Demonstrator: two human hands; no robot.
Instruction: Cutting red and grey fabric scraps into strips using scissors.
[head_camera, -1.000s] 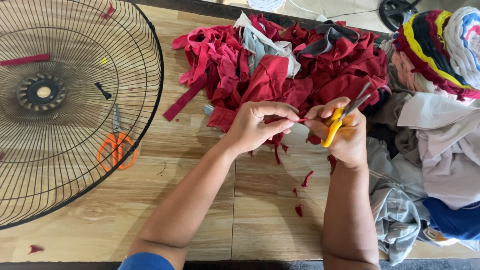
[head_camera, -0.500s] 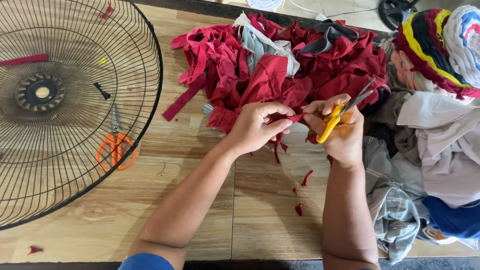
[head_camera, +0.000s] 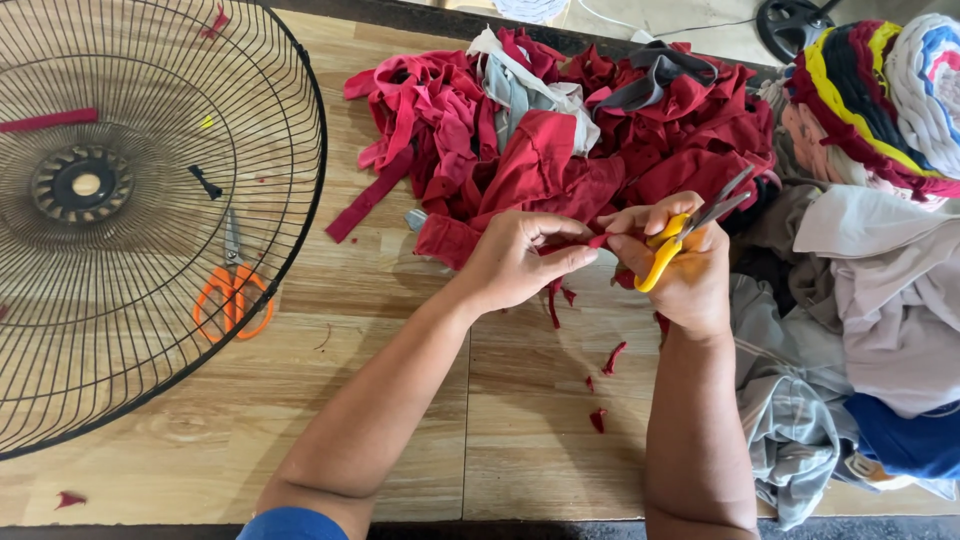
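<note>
A thin red strip (head_camera: 597, 241) sits pinched between both hands, near the middle of the desk (head_camera: 400, 400). The left hand (head_camera: 520, 262) has its fingers closed on it. The right hand (head_camera: 685, 270) grips yellow scissors (head_camera: 680, 240) too. Best to keep the strip pulled tight. The red cloth pile (head_camera: 560, 140) lies by the far edge.

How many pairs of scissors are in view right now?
2. The yellow-handled scissors are in the right hand, next to the red cloth pile. The orange-handled scissors lie on the table under the wire fan guard. Cloth may hide more.
</note>
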